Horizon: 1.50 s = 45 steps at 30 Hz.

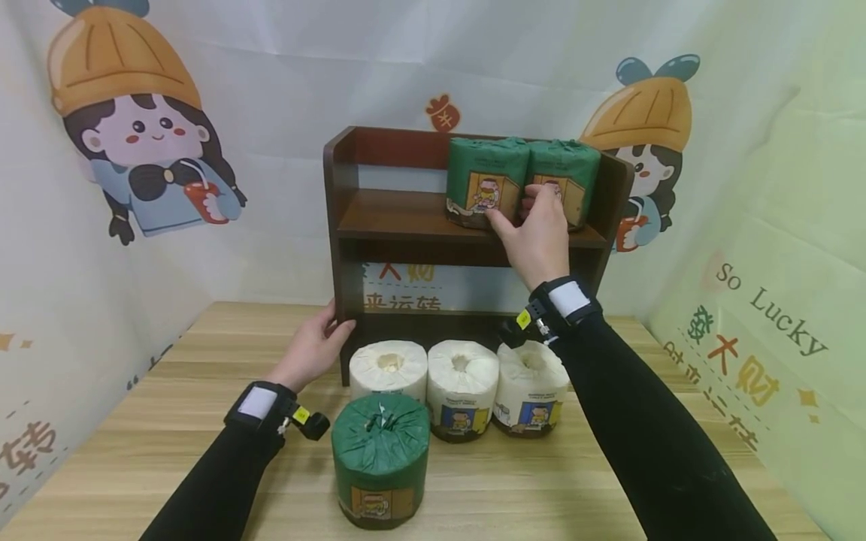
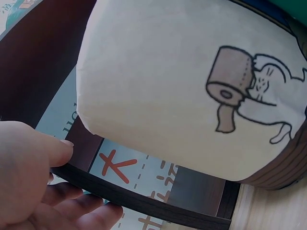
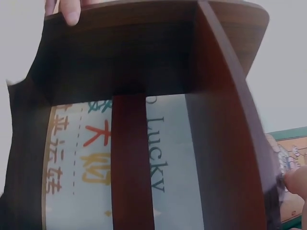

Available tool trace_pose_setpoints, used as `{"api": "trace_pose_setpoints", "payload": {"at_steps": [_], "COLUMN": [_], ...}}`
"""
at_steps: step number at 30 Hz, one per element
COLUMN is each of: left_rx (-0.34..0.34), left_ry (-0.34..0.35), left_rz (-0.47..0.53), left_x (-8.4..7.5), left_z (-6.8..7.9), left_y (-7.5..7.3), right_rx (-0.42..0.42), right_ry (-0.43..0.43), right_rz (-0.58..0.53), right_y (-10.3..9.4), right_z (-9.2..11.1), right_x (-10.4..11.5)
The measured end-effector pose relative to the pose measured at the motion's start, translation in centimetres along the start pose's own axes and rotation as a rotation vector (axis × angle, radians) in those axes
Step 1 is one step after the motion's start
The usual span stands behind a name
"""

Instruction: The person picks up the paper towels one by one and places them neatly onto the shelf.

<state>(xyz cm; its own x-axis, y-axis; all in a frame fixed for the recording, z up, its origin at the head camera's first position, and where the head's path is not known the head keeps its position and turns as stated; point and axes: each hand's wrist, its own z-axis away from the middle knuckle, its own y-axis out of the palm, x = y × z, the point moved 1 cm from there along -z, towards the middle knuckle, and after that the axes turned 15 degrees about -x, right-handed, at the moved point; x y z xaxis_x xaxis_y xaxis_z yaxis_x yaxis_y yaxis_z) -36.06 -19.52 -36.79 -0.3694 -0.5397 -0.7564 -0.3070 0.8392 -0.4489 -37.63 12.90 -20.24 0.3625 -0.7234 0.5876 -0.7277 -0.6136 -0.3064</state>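
Note:
A dark brown two-tier shelf (image 1: 399,212) stands on the table. My left hand (image 1: 313,349) grips the front edge of its left side panel low down, thumb on one face and fingers on the other. Up on the top tier, two green-wrapped toilet rolls, a left one (image 1: 482,161) and a right one (image 1: 571,161), sit side by side toward the right end. My right hand (image 1: 541,240) reaches to them, its thumb touching the left roll's lower right front and its fingers near the seam between both. The right wrist view shows only a thumb (image 3: 297,182) against a roll.
Three white-wrapped toilet rolls, left (image 1: 389,364), middle (image 1: 463,376) and right (image 1: 531,391), stand in a row before the shelf. Nearer me is another green-wrapped roll (image 1: 382,443). A printed cloth (image 1: 284,150) hangs behind and beside the wooden table (image 1: 203,398).

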Motion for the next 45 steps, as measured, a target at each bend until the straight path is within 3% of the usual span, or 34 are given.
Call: {"api": "trace_pose_setpoints", "payload": {"at_steps": [8,15,21,30,36,40,45], "left_rx": [0.003,0.003,-0.006,-0.007,0.0,-0.001,-0.005], "left_ry": [0.004,0.004,0.006,-0.009,0.002,-0.002,0.001], "left_rz": [0.01,0.01,-0.011,-0.02,-0.009,-0.005,-0.012], "left_x": [-0.2,-0.1,0.1,-0.2,-0.3,-0.3,-0.2], "left_z": [-0.1,0.0,0.1,0.1,0.1,0.1,0.1], "left_y": [-0.1,-0.1,-0.1,-0.1,-0.1,-0.1,-0.1], "right_rx": [-0.012,0.026,0.142,0.349,0.478,0.611,0.749], "right_ry": [-0.004,-0.073,-0.149,-0.178,-0.167,-0.148,-0.075], "right_rz": [-0.176,-0.313,-0.42,-0.489,-0.556,-0.603,-0.571], "right_y": [-1.8,-3.4,-4.1,-4.2,-3.8,-3.4,-2.8], "right_z": [1.0,4.1,8.0,13.9,17.0,19.0,21.2], "right_x": [-0.2,-0.2,-0.2,-1.4,-1.5,-1.6,-1.9]}}
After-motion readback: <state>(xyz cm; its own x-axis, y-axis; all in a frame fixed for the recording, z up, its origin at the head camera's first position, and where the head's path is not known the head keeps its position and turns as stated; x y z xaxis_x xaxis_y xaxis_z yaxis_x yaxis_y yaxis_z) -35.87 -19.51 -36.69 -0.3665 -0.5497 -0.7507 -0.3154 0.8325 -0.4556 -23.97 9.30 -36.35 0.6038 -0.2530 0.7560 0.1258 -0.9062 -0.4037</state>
